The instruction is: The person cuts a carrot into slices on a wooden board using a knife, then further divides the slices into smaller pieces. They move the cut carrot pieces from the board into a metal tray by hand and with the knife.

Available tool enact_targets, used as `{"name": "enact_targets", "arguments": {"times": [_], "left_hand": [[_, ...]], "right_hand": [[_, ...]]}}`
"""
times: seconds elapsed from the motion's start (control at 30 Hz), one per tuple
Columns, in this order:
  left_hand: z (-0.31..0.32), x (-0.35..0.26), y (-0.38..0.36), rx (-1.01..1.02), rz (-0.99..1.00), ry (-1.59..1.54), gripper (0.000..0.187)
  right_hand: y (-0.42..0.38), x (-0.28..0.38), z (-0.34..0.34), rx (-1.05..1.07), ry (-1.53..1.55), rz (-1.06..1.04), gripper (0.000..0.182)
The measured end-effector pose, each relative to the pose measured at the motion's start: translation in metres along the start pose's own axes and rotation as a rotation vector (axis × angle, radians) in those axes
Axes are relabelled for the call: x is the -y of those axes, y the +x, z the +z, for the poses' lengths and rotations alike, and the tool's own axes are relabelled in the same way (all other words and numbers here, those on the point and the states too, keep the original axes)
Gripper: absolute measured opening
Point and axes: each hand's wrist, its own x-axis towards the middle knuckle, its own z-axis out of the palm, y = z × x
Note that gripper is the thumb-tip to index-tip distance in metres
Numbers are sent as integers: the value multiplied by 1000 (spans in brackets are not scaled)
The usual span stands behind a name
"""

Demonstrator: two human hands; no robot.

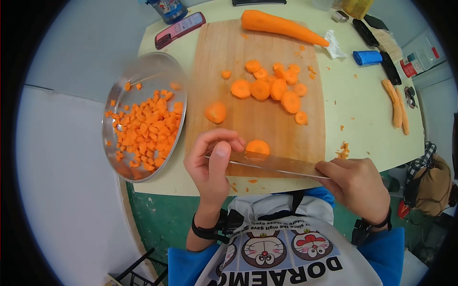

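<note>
A knife [279,166] lies slantwise over the near end of the wooden cutting board [210,52]. My right hand [355,183] is closed around its handle, which the fingers hide. At the blade's other end, my left hand [212,162] has its fingers curled behind the blade and its thumb in front. A carrot slice [258,147] sits just behind the blade, partly covered by it. Farther up the board are several round carrot slices [260,89], a thick carrot chunk [216,112] and a large whole carrot [281,27].
To the left, a steel bowl [109,152] holds many diced carrot pieces [148,126]. A phone [180,30] and a blue container [168,9] stand at the back left. At right are a blue roll [367,57], thin peeled carrots [397,107] and a crumpled tissue [334,45].
</note>
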Motion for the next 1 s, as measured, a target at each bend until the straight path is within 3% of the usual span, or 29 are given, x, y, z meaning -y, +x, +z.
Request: {"name": "enact_targets", "arguments": {"times": [0.1, 0.2, 0.27, 0.37, 0.6, 1.0], "left_hand": [[-4, 4, -2, -3, -116, -22, 24], [-6, 11, -1, 20, -23, -93, 24], [-5, 11, 0, 29, -6, 82, 33], [-8, 20, 1, 1, 24, -64, 25], [-10, 12, 0, -10, -81, -27, 25], [-9, 12, 1, -26, -35, 10, 27]], "right_hand": [[9, -2, -3, 42, -25, -34, 15], [14, -4, -3, 77, -21, -38, 15], [19, -5, -3, 79, -35, -40, 16], [23, -7, -3, 88, -58, -44, 17], [29, -9, -3, 89, -21, -63, 19], [30, -8, -6, 123, -18, -57, 19]]}}
